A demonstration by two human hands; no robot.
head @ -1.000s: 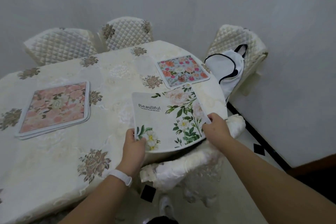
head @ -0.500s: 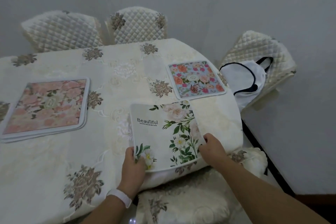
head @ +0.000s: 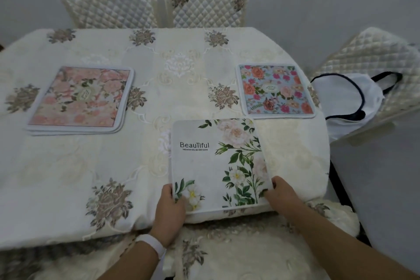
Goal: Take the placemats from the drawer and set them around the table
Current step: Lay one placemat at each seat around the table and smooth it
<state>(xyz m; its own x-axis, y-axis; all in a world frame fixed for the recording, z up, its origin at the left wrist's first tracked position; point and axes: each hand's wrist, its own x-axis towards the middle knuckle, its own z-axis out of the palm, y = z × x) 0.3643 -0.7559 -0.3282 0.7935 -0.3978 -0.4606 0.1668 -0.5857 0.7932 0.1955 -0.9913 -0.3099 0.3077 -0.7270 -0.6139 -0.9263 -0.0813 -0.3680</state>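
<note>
A white placemat (head: 211, 166) printed with green leaves, pale flowers and the word "Beautiful" lies flat at the table's near edge. My left hand (head: 169, 209) grips its near left corner and my right hand (head: 281, 195) grips its near right corner. A blue placemat with red and pink flowers (head: 275, 91) lies on the right side of the table. On the left sits a stack of pink floral placemats (head: 79, 98). The table (head: 68, 177) wears a cream embroidered cloth.
Two quilted cream chairs (head: 109, 0) (head: 206, 2) stand at the far side. A third chair (head: 375, 52) at the right carries a white bag with dark handles (head: 343, 98). A cushioned chair seat (head: 238, 252) is right below my arms. Grey walls stand behind.
The white placemat has come down from a lifted position to lie flat at the near edge. My view has swung left and squared up to the table.
</note>
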